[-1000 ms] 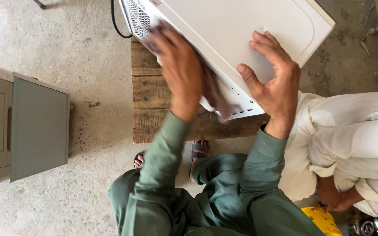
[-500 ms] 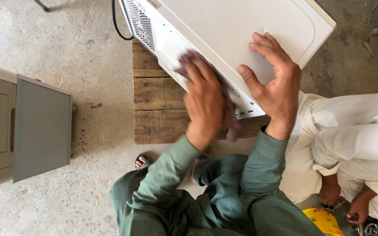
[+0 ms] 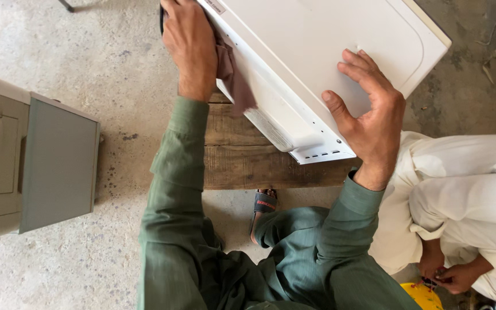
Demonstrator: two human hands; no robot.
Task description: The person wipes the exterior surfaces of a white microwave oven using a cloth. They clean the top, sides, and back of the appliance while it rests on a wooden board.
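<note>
Nearest the camera are the person's green woven sleeves [image 3: 173,189] and folded knees, with a sandalled foot [image 3: 262,209] on the rough, speckled concrete floor [image 3: 110,57]. Beyond the sleeves lies a low bench of weathered brown wooden planks [image 3: 242,163], its grain coarse and cracked. The right hand [image 3: 371,112] lies flat on the smooth top panel of a white, round-cornered metal appliance casing [image 3: 317,51] that rests tilted on the bench; its fingers are spread wide and pressed to the sheet, the thumb hooked over the near edge just above a row of small slots, gripping nothing else. The left hand [image 3: 189,43] is curled shut round a limp, dusty mauve cloth rag [image 3: 233,80], which hangs below the fingers against the casing's side wall, beside a pale label strip. Left of that hand, well apart, stands a grey boxy machine [image 3: 30,161] with a flat matt panel and ribbed vents. At the right edge, another person in creased white cloth [image 3: 466,189] crouches, hands [image 3: 449,275] low near a yellow object [image 3: 426,295].
</note>
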